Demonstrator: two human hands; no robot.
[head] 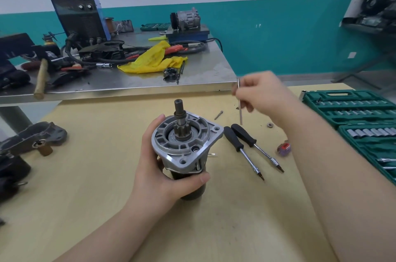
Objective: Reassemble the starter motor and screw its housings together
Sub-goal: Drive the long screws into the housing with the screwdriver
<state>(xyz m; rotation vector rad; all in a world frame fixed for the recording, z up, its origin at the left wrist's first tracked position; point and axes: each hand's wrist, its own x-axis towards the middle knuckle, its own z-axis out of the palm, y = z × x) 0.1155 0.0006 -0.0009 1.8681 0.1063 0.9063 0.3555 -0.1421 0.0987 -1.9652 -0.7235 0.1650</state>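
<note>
The step in hand looks like fitting the long through bolts that clamp the housings together. The starter motor [184, 150] stands upright on the wooden surface [85, 186], pinion shaft pointing up, its aluminium drive-end housing [188, 144] on top of the dark body. The left hand [158, 167] wraps round the body just under the flange, fingers behind and thumb curled across the front, steadying it.

The right hand [263, 94] is raised above and to the right of the motor, well clear of it, fingers bunched and pinching a long thin through bolt [240, 105] that hangs nearly vertical. The next move, as I judge it, calls for lowering the bolt tip into one of the flange holes and feeding it straight down through the body.

A second bolt [218, 115] lies on the surface just behind the motor. Two black-handled screwdrivers [246, 144] lie side by side to its right, with a nut [269, 125] and a green socket set case [353, 116] beyond.
</note>
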